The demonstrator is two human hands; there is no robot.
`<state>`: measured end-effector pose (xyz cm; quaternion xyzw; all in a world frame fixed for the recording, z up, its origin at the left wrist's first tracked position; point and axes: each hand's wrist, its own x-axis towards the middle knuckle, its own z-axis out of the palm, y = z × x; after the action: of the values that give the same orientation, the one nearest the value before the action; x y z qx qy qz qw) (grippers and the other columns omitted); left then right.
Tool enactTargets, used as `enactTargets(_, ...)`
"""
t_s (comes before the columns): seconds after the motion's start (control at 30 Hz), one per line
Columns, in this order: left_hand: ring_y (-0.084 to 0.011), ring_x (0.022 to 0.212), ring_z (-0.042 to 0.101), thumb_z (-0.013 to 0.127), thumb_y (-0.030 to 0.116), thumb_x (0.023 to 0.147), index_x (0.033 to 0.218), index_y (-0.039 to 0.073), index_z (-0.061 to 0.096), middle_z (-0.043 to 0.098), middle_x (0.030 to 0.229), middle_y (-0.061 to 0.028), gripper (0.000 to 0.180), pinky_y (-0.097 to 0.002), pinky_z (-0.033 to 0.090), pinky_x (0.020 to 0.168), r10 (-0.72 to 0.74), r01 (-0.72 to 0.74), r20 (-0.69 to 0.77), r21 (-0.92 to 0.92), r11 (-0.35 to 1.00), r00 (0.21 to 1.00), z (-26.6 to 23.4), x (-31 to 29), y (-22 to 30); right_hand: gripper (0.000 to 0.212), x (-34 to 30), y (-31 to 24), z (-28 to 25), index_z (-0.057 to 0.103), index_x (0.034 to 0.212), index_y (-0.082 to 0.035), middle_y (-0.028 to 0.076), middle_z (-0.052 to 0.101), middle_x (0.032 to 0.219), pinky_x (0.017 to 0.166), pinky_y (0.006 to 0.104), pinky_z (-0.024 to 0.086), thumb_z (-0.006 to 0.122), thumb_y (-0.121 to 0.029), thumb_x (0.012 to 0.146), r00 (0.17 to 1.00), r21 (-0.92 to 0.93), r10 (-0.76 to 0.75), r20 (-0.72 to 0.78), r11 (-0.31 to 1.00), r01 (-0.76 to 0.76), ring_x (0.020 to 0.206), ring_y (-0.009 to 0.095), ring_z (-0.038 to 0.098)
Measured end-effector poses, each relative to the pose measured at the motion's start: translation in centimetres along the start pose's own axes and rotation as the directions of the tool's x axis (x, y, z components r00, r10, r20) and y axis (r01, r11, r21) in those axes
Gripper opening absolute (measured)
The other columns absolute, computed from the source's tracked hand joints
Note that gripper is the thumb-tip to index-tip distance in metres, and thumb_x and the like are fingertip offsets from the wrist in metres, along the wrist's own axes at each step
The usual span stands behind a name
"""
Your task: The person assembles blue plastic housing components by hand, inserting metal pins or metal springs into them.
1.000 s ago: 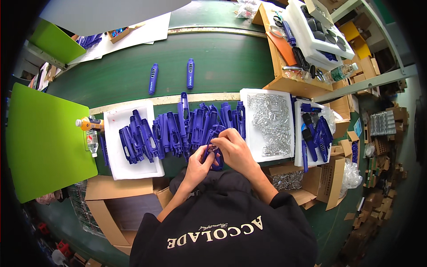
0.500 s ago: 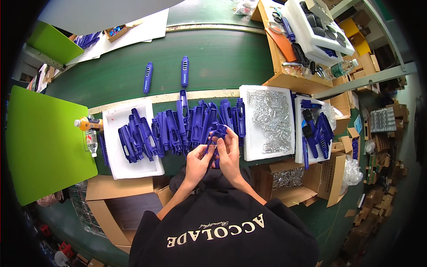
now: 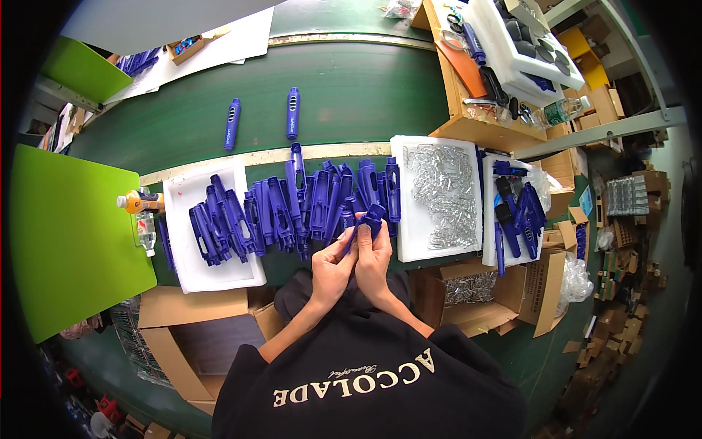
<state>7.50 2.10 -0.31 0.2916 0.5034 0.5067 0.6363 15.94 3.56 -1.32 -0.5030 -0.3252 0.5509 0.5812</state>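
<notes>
Close in front of my body, both hands meet around one blue plastic housing (image 3: pixel 372 216). My right hand (image 3: pixel 374 265) grips it with the thumb laid along its side. My left hand (image 3: pixel 333 269) pinches at its lower left side; the fingertips partly cover what they hold there. Just beyond my hands lies a row of similar blue slotted housings (image 3: pixel 281 208), loosely piled. More of them rest on a white foam tray (image 3: pixel 223 281) to the left. A second foam tray (image 3: pixel 401 219) to the right carries many small shiny metal pieces (image 3: pixel 446 194).
Two blue tubes (image 3: pixel 232 126) stand apart on the green belt (image 3: pixel 351 95). Farther right, a foam tray (image 3: pixel 491 256) holds darker blue parts. Bottles (image 3: pixel 141 202) stand by a green board (image 3: pixel 80 241). Open cardboard boxes (image 3: pixel 194 307) sit below the near edge; a wooden shelf (image 3: pixel 453 110) is far right.
The held housing has turned, its wide end now tipped up and right, and my hands have come closer together. The two tubes on the belt appear farther left; the whole view shifted slightly.
</notes>
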Motion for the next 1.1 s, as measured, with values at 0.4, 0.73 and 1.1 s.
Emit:
enactTargets(0.4,-0.0079,0.100,0.057,0.062,0.002,0.095,0.140,-0.002,0.052,0.060,0.112,-0.0016,0.046,-0.0210,0.050,0.086,0.077,-0.121,0.158,0.291,0.949,0.984,-0.5,0.6,-0.1,0.035,2.2,-0.5,-0.7,0.044,0.135,-0.002,0.006,0.062,0.101,0.080,0.0232,0.047,0.051,-0.019,0.105,0.998,0.112,0.032,0.054,0.993,-0.038,0.089,0.008,0.057)
enactTargets(0.73,-0.0042,0.080,0.056,0.074,-0.003,0.084,0.149,0.008,0.043,0.060,0.108,0.0002,0.073,-0.0183,0.047,0.067,-0.001,-0.029,0.144,0.206,0.978,0.990,-1.2,-0.3,2.3,0.024,1.6,-1.7,-3.0,0.060,0.118,-0.001,0.005,0.067,0.108,0.086,0.0259,0.048,0.064,-0.012,0.098,0.960,0.183,0.080,0.268,0.974,-0.133,0.096,0.009,0.062)
enactTargets(1.1,-0.0020,0.055,0.055,0.072,-0.001,0.085,0.150,0.011,0.041,0.069,0.107,-0.0031,0.073,-0.0181,0.044,0.044,-0.120,0.111,0.078,0.110,0.988,0.990,-1.1,-0.8,3.7,0.023,1.6,-1.5,-2.8,0.063,0.116,0.001,0.004,0.069,0.103,0.082,0.0242,0.048,0.063,-0.014,0.099,0.953,0.220,0.114,0.280,0.959,-0.180,0.091,0.008,0.062)
